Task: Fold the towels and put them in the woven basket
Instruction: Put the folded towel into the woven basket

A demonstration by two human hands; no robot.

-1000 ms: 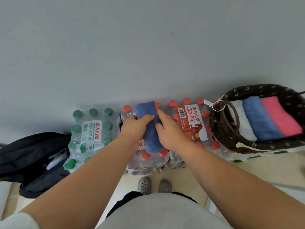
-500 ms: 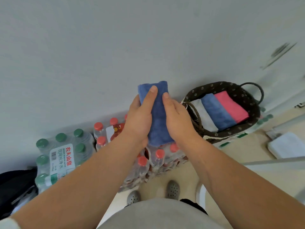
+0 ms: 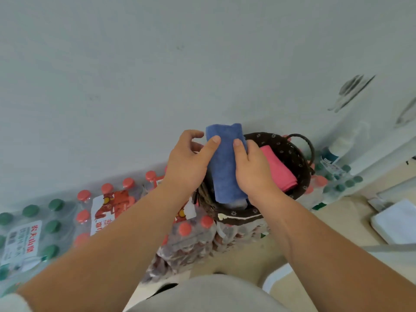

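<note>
A folded dark blue towel is held upright between both hands, just above the left half of the dark woven basket. My left hand grips its left edge with the thumb on the front. On the towel's right edge sits my right hand, thumb on the front too. Inside the basket a folded pink towel lies at the right. The other towels in the basket are hidden behind the blue towel and my hands.
The basket rests on shrink-wrapped packs of red-capped water bottles. Green-capped bottle packs stand at the left and more at the right. A grey wall rises right behind. A white folded item lies at the right.
Both hands lifted the blue towel off the bottle packs and carried it to the right, and it now hangs over the basket. The view has swung right with it.
</note>
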